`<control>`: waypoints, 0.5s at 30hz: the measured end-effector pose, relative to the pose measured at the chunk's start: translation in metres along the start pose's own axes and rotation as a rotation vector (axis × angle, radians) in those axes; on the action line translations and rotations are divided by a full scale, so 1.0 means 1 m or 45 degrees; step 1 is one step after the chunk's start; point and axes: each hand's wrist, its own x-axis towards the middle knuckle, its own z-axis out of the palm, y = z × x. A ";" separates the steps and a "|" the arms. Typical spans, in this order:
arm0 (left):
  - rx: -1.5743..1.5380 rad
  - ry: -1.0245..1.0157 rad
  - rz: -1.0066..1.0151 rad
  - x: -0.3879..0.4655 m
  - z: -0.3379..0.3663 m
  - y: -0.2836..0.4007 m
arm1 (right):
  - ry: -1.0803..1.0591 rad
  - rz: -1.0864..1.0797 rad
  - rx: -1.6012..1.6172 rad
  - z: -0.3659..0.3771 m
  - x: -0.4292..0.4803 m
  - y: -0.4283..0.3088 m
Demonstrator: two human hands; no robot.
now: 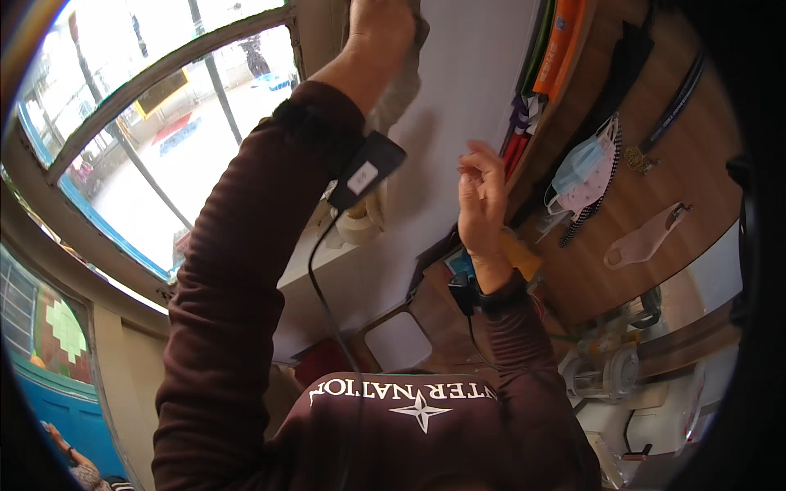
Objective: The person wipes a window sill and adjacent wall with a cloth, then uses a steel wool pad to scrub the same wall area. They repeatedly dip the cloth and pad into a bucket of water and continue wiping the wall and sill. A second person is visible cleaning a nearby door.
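Note:
My left hand (381, 24) is raised at the top edge, against a crumpled grey-brown cloth (402, 86) beside the window frame; its fingers are cut off by the picture's rim, so its grip cannot be told. My right hand (482, 202) hangs in the air near the white wall, fingers loosely bent and apart, holding nothing. Both wrists carry black straps with small black devices and cables. To the right of my right hand, face masks (580, 172) and a pink cloth mask (645, 239) hang on a wooden panel (681, 190).
A barred window (178, 116) fills the upper left. Below my left wrist a pale pot (356, 227) stands on a sill. Folders (559, 49) line a shelf at upper right. A white-seated stool (399, 340) is beneath. Another person's arm (64, 445) shows at lower left.

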 end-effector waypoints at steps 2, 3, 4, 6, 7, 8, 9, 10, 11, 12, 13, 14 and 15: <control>0.042 -0.065 -0.296 -0.036 0.019 0.012 | 0.000 0.074 0.285 -0.003 0.006 -0.016; 0.226 -0.088 -0.404 -0.060 0.033 0.013 | 0.062 0.147 0.507 -0.005 0.008 -0.022; 0.381 -0.172 -0.303 -0.089 0.043 0.009 | 0.115 0.237 0.729 -0.008 0.009 -0.027; 0.459 -0.347 -0.168 -0.143 0.051 -0.002 | 0.073 0.534 1.091 -0.011 0.002 -0.029; 0.192 -0.361 -0.113 -0.170 0.052 -0.008 | 0.069 0.692 1.029 -0.011 -0.006 -0.026; 0.061 -0.354 -0.241 -0.185 0.043 -0.016 | 0.057 0.686 0.891 -0.011 -0.017 -0.023; 0.068 -0.394 -0.285 -0.201 0.036 -0.021 | 0.047 0.678 0.780 -0.009 -0.028 -0.019; 0.086 -0.454 -0.411 -0.217 0.024 -0.023 | -0.031 0.752 0.646 -0.007 -0.040 -0.016; 0.276 -0.525 -0.446 -0.229 0.008 -0.023 | -0.073 0.862 0.491 -0.003 -0.051 -0.014; 0.464 -0.592 -0.495 -0.243 -0.006 -0.021 | -0.156 0.841 0.256 0.000 -0.058 -0.014; 0.499 -0.527 -0.434 -0.258 -0.017 -0.017 | -0.174 0.958 0.598 0.004 -0.060 -0.017; 0.388 -0.434 -0.335 -0.268 -0.027 -0.015 | -0.374 0.781 0.473 0.008 -0.054 -0.022; 0.198 -0.259 -0.328 -0.280 -0.035 -0.011 | -0.510 0.735 0.239 0.014 -0.042 -0.030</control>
